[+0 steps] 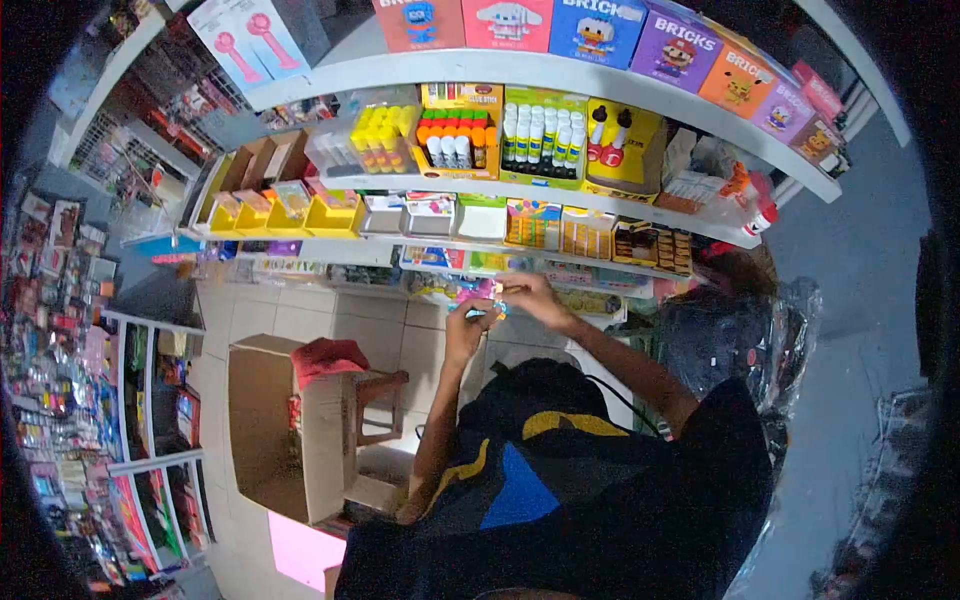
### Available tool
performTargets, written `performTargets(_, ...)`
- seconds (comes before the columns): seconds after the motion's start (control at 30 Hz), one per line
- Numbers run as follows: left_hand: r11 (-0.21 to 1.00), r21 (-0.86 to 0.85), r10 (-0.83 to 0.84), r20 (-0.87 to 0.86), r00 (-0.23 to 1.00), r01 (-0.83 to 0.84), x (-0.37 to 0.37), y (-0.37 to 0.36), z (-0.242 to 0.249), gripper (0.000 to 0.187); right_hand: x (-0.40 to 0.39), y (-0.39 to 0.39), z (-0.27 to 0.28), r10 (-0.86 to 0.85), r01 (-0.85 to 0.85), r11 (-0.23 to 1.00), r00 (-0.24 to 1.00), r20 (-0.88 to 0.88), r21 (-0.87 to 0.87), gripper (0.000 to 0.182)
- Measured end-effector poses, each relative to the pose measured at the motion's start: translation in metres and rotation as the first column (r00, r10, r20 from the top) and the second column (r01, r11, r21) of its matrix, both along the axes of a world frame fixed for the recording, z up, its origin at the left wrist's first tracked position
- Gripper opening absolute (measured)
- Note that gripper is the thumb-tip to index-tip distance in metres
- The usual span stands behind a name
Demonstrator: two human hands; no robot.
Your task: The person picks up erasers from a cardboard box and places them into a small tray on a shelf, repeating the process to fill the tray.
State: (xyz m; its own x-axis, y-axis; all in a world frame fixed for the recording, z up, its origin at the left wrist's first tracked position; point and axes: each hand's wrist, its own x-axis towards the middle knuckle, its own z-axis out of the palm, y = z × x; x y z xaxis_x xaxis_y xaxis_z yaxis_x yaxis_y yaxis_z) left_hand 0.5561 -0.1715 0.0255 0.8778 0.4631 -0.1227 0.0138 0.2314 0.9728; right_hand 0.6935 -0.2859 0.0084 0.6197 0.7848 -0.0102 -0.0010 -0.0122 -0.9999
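My left hand [468,328] is closed on a small light-blue and orange item [500,309], too small for me to name. Just to the right and slightly higher, my right hand [535,298] has its fingers pinched together close to that item. What those right fingers hold, if anything, I cannot make out. Both hands are in front of the lower shelves, where pink and blue packs [472,289] lie partly hidden behind them.
Shelves ahead carry glue sticks [543,135], yellow trays [330,215], eraser boxes [586,235] and BRICKS boxes [597,32]. An open cardboard box [330,450] with a red cloth [328,362] stands left, beside a wooden stool [382,408]. Plastic-wrapped dark goods [715,335] are on the right.
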Motion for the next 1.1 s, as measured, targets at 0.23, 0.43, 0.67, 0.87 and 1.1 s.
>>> performTargets(0.23,0.963,-0.118,0.225,-0.149,0.963,-0.243,-0.01,0.004,-0.027,0.019,0.182,-0.009,-0.078,0.115,0.117,0.932,0.799,0.59,-0.342,0.024)
performTargets(0.43,0.896,-0.137,0.4,-0.168,0.901,-0.423,-0.052,0.002,-0.035,0.023,0.195,-0.007,-0.036,0.421,0.231,0.75,0.554,0.718,-0.619,0.03)
performTargets(0.67,0.827,-0.156,0.496,-0.248,0.832,-0.54,-0.088,-0.016,-0.05,0.022,0.196,-0.009,-0.066,0.344,0.17,0.804,0.649,0.678,-0.57,0.024)
performTargets(0.87,0.789,-0.18,0.531,-0.278,0.8,-0.587,-0.105,-0.028,-0.057,0.024,0.227,0.008,-0.114,0.312,0.027,0.66,0.899,0.307,-0.751,0.019)
performTargets(1.1,0.776,-0.193,0.545,-0.276,0.792,-0.601,-0.105,-0.027,-0.07,0.024,0.214,0.004,-0.105,0.2,0.15,0.853,0.79,0.58,-0.499,0.02)
